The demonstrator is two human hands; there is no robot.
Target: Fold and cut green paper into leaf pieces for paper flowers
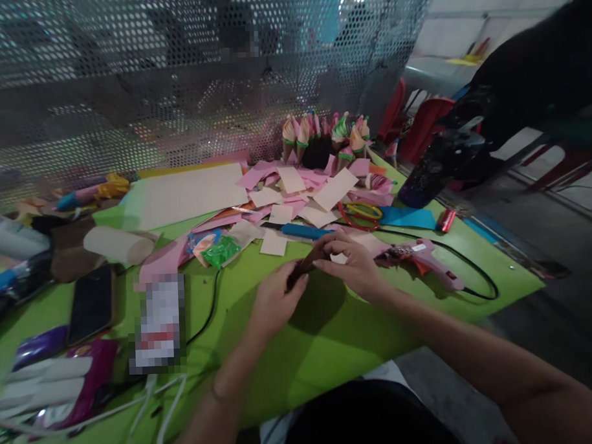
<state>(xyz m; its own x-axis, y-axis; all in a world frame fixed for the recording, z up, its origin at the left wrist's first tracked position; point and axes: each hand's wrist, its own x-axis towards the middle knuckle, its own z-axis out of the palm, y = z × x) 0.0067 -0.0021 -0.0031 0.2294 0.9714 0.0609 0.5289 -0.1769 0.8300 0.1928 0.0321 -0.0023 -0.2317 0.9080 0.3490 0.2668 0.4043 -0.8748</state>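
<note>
Both my hands hold a curled piece of brown sheet (304, 263) above the green table. My left hand (278, 297) pinches its near left end between thumb and fingers. On the far right end, my right hand (353, 266) has its fingers closed. Whether the piece is paper or foam I cannot tell. Just beyond my hands lies a blue-handled cutter knife (306, 231) among cream paper pieces (273, 243). Right of my right hand rests a pink glue gun (436, 264), its black cord looping on the table.
Several ice-cream-cone crafts (302, 132) stand at the back, behind scattered pink and cream pieces. A phone (92, 305), a blurred-out device (158, 324) and white cables (161, 408) lie left. A small red battery (446, 220) sits near the right edge of the green table (378, 339).
</note>
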